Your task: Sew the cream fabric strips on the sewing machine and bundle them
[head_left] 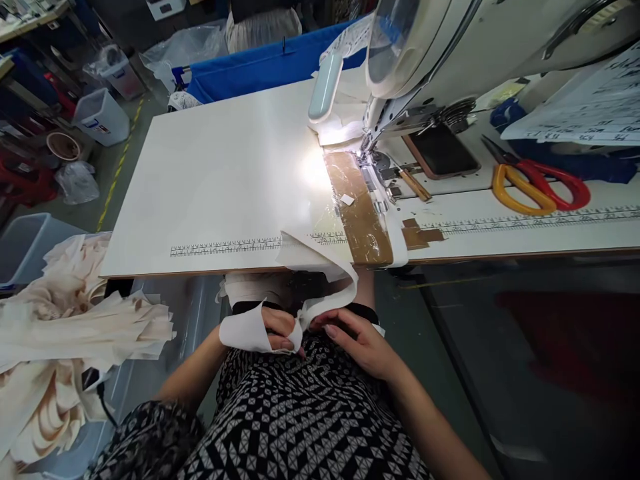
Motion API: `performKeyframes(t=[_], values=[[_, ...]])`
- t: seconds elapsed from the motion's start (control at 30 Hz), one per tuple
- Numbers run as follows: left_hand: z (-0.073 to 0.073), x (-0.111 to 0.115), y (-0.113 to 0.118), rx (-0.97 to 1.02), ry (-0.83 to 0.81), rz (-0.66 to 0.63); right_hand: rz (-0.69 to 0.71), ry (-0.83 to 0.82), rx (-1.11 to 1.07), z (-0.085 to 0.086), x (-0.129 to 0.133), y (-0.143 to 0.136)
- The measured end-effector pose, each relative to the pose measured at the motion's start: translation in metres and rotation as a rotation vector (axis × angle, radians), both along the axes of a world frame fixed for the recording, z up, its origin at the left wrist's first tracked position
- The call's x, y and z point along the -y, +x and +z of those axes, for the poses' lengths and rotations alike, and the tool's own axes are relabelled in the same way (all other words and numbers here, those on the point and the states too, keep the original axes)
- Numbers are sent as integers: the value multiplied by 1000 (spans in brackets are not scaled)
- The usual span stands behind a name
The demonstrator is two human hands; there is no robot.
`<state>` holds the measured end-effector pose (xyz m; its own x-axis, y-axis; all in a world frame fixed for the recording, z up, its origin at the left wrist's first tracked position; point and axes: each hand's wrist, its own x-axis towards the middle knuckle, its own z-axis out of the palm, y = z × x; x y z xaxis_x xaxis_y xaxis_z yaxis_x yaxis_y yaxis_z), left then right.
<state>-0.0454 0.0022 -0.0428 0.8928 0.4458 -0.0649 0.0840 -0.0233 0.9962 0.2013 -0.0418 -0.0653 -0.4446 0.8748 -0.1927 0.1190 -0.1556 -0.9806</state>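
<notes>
A white fabric strip (335,300) curves from the table's front edge down to my lap. My left hand (280,328) is closed on the fabric, with a white piece lying across its back and wrist. Close beside it, my right hand (357,339) has its fingers bent at the strip, thumb and fingertips near the cloth; whether they pinch it is hard to make out. Above the hands stands the white table (225,173), with the lit needle area of a sewing machine (367,143) and brown tape (357,213) on its surface.
Red and yellow scissors (537,187), a phone (443,150) and a wooden-handled tool (415,185) lie right of the needle. Cream fabric pieces (85,327) are heaped at the left over a plastic bin. A person (263,27) is behind the blue cloth (260,67).
</notes>
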Motion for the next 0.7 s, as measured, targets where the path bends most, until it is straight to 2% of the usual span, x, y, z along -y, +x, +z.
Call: performKeyframes(t=[0.13, 0.23, 0.3, 0.4, 0.43, 0.5, 0.57, 0.7], values=[[9, 0, 12, 64, 75, -145, -122, 2, 78, -2, -2, -12], [15, 2, 15, 42, 53, -174, -210, -45, 73, -6, -1, -15], [11, 1, 13, -40, 12, -79, -308, -68, 113, -5, 3, -8], [-7, -7, 17, -139, 14, 198, -543, 17, 298, 6, 9, 14], [-13, -11, 22, -150, 26, 274, -597, 64, 363, 12, 11, 23], [-20, -18, 41, -132, 47, 341, -652, 148, 468, 26, 16, 36], [-17, -20, 69, -79, 48, 298, -690, 214, 547, 39, 22, 43], [0, -11, 123, 40, 8, 3, -781, 302, 683, 54, 32, 40]])
